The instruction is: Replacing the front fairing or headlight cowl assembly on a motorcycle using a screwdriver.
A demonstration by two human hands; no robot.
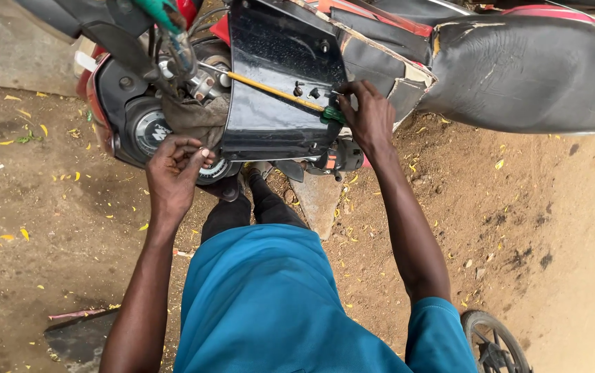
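Screwdriver (280,94): long yellow shaft with a green handle, lying slantwise across the black side panel (277,76) of the motorcycle, tip toward the engine parts at upper left
Right hand (368,117): fingers closed around the green handle at the panel's right edge, just below the torn black seat (525,76)
Left hand (175,173): fingers pinched together against the round engine cover (147,131); whether they hold anything small, I cannot tell
Motorcycle: red bodywork, leaning over bare dirt ground (504,228) strewn with yellow leaf bits
Person: blue shirt (277,304), dark trousers, crouched beside the engine
Wheel (494,342): small, at lower right
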